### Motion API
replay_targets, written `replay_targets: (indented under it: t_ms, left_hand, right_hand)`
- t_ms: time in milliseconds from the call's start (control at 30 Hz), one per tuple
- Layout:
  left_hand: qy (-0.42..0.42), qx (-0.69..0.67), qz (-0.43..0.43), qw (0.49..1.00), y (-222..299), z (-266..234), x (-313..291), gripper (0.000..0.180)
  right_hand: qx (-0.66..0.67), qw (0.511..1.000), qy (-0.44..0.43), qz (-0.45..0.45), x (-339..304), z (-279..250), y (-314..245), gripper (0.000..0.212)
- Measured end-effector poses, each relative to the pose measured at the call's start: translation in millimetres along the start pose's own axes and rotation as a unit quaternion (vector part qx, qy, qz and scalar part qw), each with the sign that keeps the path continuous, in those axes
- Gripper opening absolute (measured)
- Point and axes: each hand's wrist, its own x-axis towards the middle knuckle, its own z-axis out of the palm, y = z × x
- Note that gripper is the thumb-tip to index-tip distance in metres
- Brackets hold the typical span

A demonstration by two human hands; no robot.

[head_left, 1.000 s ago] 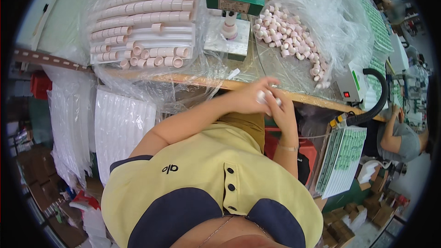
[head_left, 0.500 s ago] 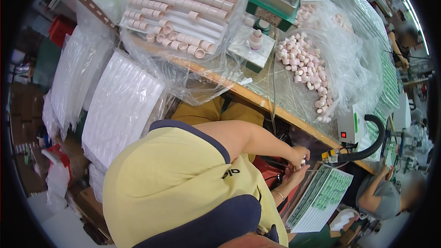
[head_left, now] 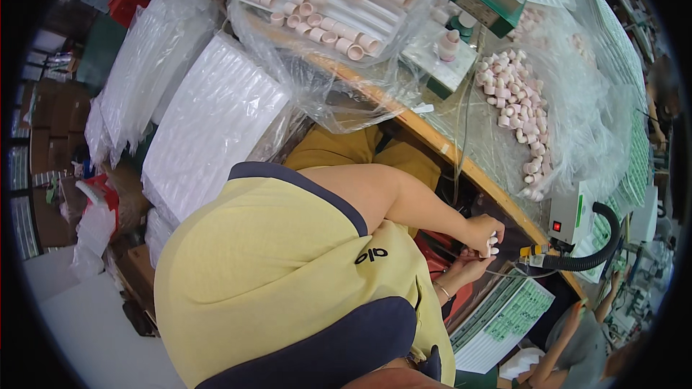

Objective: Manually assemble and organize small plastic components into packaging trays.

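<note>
The bare left hand (head_left: 484, 232) was clamped on small, rounded white pieces (head_left: 493, 246), just off the wooden front edge (head_left: 497, 191) of the worktable. The bare right hand (head_left: 472, 266) lay close against it at seven o'clock; whether its partly hidden fingers gripped anything could not be told. From the hands, a yellow-and-black nozzle (head_left: 534, 251) stood near at three o'clock, a heap of pale pink-and-white plastic pieces (head_left: 515, 94) between twelve and one, and white ridged trays with green patches (head_left: 508, 317) between five and six.
</note>
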Motion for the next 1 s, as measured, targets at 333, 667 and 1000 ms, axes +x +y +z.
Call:
replay_targets:
  t_ms: [333,667,1000]
  left_hand:
    - [0.034,0.068,-0.023,0.997,88,-220,-177,0.038]
    - [0.333,0.328,-0.304,0.83,43,-360,-360,0.037]
    - [0.377,0.318,-0.27,0.827,23,-370,-374,0.058]
  right_hand:
    - [-0.161,0.967,-0.139,-0.141,-46,59,2,0.023]
    - [-0.227,0.881,-0.274,-0.313,-62,151,-18,0.023]
    - [-0.269,0.847,-0.288,-0.356,-60,195,-32,0.023]
